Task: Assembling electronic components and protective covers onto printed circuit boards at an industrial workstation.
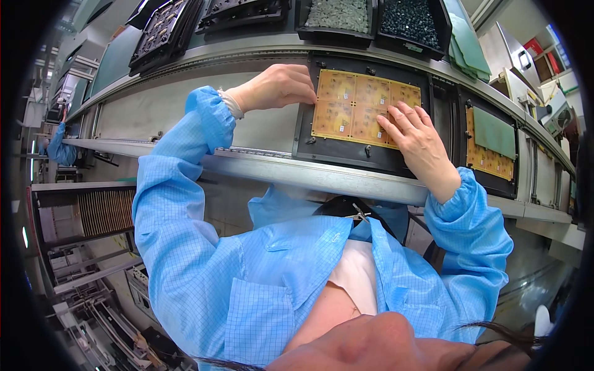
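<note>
A yellow-brown circuit board panel lies in a black carrier frame on the conveyor line in front of me. My right hand rests on the panel's right part, fingers stretched out and a little apart. At the panel's upper left edge is my left hand, its fingertips pressed together there. Whatever they pinch, if anything, is hidden. Small dark clips stand around the frame.
To the right, a second carrier holds another board, partly under a green sheet. Beyond the conveyor stand a bin of pale parts, a bin of dark parts and black trays. A metal rail runs along the near side.
</note>
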Demonstrator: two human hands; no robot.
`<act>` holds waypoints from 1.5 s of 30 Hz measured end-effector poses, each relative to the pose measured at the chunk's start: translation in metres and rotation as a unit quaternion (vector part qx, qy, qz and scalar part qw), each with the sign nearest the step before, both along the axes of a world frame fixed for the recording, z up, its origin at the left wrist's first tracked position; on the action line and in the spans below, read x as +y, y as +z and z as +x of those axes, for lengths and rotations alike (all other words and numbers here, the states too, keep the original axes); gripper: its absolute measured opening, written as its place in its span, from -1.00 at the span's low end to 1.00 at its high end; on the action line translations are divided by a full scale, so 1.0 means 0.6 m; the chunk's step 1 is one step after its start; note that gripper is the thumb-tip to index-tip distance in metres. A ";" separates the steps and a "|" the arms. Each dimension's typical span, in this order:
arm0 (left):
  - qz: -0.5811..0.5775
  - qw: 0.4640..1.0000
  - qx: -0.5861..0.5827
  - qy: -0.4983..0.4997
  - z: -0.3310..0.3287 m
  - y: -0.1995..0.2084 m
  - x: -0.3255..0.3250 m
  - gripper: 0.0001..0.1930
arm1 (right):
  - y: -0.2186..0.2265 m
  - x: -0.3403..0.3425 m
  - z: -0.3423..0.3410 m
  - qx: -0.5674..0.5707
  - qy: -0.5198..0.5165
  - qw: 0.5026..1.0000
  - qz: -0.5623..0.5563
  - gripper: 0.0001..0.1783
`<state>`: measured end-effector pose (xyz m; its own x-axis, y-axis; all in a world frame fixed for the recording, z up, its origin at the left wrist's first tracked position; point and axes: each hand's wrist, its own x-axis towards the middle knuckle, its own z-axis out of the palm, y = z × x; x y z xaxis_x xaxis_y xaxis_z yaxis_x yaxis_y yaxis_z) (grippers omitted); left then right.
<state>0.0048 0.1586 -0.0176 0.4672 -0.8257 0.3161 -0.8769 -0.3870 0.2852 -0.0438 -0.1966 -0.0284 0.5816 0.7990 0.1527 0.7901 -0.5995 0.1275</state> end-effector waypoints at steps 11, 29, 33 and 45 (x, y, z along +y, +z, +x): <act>-0.030 0.977 -0.001 0.213 -0.048 -0.035 -0.033 -0.89 | -0.005 -0.004 -0.005 0.020 -0.009 0.999 0.025 -0.42; 0.184 0.973 -0.140 0.022 -0.133 0.040 -0.056 -0.92 | 0.053 -0.099 -0.041 0.189 -0.124 0.970 0.091 -0.80; 0.227 0.934 -0.247 -0.127 -0.104 0.051 -0.073 -0.96 | 0.058 -0.104 -0.048 0.183 -0.120 0.972 0.083 -0.83; 0.197 0.944 -0.209 -0.163 -0.098 0.043 -0.043 -0.91 | 0.038 -0.034 -0.027 -0.080 0.038 0.993 -0.078 -0.91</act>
